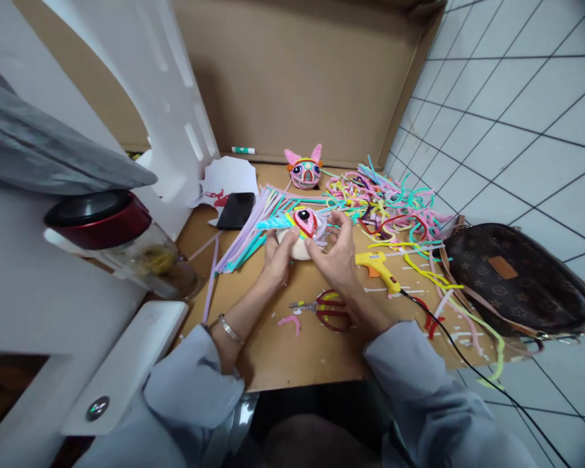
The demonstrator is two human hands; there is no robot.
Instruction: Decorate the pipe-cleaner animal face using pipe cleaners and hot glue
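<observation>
Between my two hands is a white foam ball covered in part with pipe cleaners [305, 222], showing a black eye, pink and red rims, and a turquoise strip pointing left. My left hand [279, 255] grips its lower left side, thumb on the front. My right hand [337, 252] holds the right side, with the thumb pressed near the red rim and the fingers curled behind. Below the hands lie red-handled scissors [329, 308] and a bent pink pipe cleaner piece [291, 321]. A yellow glue gun [379, 268] rests right of my right hand.
A finished-looking pink-eared head [305, 170] stands at the back. Bundled pipe cleaners [246, 235] and a tangled heap [394, 208] spread behind the hands. A phone [236, 210] and a glass bottle [146, 250] are left; a brown bag [521, 279] and the gun's black cord [461, 354] are right.
</observation>
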